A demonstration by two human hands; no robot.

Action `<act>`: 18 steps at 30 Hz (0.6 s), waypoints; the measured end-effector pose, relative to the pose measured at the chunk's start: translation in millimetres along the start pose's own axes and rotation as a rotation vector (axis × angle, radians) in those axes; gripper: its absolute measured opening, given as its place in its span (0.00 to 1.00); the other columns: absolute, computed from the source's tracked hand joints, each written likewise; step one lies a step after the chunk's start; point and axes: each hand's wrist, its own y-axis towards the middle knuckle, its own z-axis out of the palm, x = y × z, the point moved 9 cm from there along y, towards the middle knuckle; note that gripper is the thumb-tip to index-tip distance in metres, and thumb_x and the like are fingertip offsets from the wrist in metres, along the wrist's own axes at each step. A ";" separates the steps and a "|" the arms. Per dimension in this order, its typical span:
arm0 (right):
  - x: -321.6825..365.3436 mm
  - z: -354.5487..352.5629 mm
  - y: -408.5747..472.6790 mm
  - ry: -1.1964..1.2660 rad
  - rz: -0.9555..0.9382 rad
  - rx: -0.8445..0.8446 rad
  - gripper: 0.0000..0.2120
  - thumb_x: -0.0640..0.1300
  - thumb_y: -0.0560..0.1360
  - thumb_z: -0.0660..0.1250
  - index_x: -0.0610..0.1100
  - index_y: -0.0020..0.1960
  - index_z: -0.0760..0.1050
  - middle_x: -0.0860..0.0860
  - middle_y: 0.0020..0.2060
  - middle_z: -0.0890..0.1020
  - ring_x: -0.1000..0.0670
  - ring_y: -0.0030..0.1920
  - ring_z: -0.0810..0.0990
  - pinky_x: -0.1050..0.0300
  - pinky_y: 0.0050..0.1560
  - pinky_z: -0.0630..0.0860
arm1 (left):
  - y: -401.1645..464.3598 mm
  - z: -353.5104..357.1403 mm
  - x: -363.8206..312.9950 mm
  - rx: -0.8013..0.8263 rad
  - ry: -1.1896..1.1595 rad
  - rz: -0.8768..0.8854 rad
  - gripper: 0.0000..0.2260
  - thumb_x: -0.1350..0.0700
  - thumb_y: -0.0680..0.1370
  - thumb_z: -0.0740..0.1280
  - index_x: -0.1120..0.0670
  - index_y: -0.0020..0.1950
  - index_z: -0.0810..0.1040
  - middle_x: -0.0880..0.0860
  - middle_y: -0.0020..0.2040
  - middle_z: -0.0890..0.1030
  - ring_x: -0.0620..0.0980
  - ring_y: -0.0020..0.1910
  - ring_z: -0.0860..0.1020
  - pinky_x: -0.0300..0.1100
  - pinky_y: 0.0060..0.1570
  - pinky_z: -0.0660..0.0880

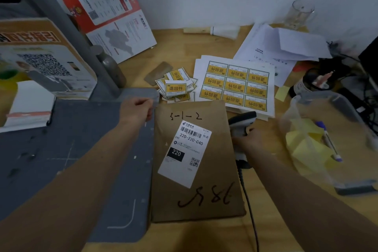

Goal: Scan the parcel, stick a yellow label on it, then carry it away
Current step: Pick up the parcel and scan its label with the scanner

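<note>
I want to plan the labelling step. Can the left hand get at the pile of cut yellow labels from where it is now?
Probably yes. The left hand grips the brown parcel's top left corner, and the pile of cut yellow labels lies just beyond on bare desk, with nothing between; it must release the corner first.

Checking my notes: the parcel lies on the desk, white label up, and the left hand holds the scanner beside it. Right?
Not quite: the head view shows the right hand holding the scanner. The parcel does lie on the desk, white label up.
</note>
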 end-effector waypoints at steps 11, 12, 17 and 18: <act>157.4 -7.9 -26.6 -0.078 -0.661 -0.083 0.08 0.38 0.75 0.67 0.41 0.53 0.75 0.53 0.44 0.76 0.55 0.44 0.75 0.61 0.48 0.74 | 27.2 6.2 -3.2 -0.046 -0.077 -0.096 0.09 0.63 0.80 0.60 0.60 0.54 0.79 0.53 0.35 0.75 0.46 0.32 0.73 0.34 0.32 0.75; 174.0 6.2 -28.3 -0.115 -0.708 -0.018 0.07 0.38 0.75 0.68 0.41 0.52 0.76 0.52 0.45 0.78 0.54 0.46 0.76 0.60 0.49 0.73 | 30.2 6.3 -1.7 -0.051 -0.080 -0.109 0.10 0.64 0.80 0.59 0.61 0.55 0.78 0.53 0.35 0.76 0.47 0.32 0.73 0.36 0.35 0.75; 214.2 79.1 -9.9 -0.287 -0.770 0.265 0.04 0.37 0.74 0.68 0.42 0.49 0.77 0.45 0.50 0.82 0.47 0.53 0.80 0.51 0.55 0.77 | 39.6 6.6 -4.2 -0.061 -0.084 -0.105 0.10 0.65 0.80 0.58 0.59 0.56 0.77 0.53 0.37 0.76 0.46 0.33 0.74 0.38 0.38 0.75; 217.1 93.1 -3.8 -0.347 -0.781 0.304 0.05 0.38 0.74 0.68 0.41 0.50 0.77 0.44 0.52 0.82 0.45 0.54 0.80 0.49 0.57 0.76 | 41.4 5.7 -3.3 -0.070 -0.101 -0.110 0.10 0.65 0.80 0.58 0.59 0.56 0.76 0.53 0.37 0.76 0.46 0.33 0.73 0.37 0.38 0.75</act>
